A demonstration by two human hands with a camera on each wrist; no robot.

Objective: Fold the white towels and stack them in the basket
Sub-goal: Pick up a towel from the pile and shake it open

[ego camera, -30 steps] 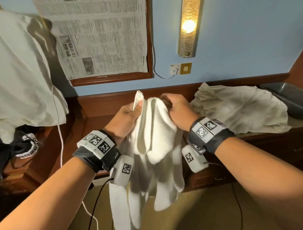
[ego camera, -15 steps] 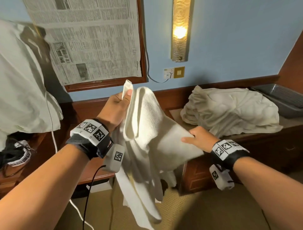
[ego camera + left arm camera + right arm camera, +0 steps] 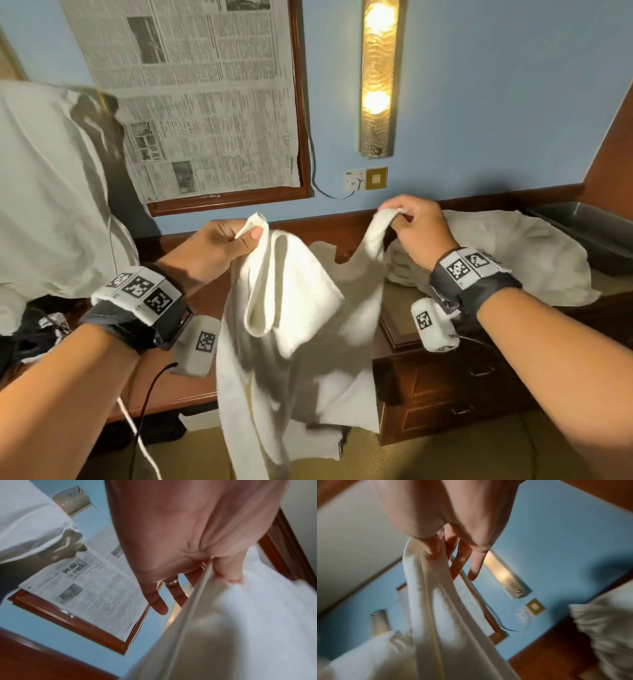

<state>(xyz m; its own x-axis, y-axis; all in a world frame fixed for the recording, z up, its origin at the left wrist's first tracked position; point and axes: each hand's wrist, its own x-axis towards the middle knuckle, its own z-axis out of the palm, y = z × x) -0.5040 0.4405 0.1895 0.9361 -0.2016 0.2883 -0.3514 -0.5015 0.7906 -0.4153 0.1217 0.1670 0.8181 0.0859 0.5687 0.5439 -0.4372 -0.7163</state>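
Observation:
A white towel (image 3: 294,329) hangs in the air between my hands, sagging in loose folds toward the floor. My left hand (image 3: 219,246) pinches one upper corner between thumb and fingers; the left wrist view shows the towel's edge (image 3: 197,601) caught under the thumb. My right hand (image 3: 411,222) pinches the other upper corner, raised at about the same height; in the right wrist view the towel (image 3: 433,601) trails down from thumb and forefinger. A heap of unfolded white towels (image 3: 507,260) lies on the wooden counter behind my right hand. A grey basket (image 3: 589,226) stands at the far right.
A wooden desk (image 3: 191,383) and a drawer unit (image 3: 455,387) stand below the towel. Newspaper (image 3: 205,102) covers a framed panel on the blue wall, beside a lit wall lamp (image 3: 376,78). A large pale cloth (image 3: 51,192) hangs at left. A white cable (image 3: 137,442) dangles near the floor.
My right hand slid down along the towel's edge, then rose to the right with the far corner pinched. The towel has spread open between both hands.

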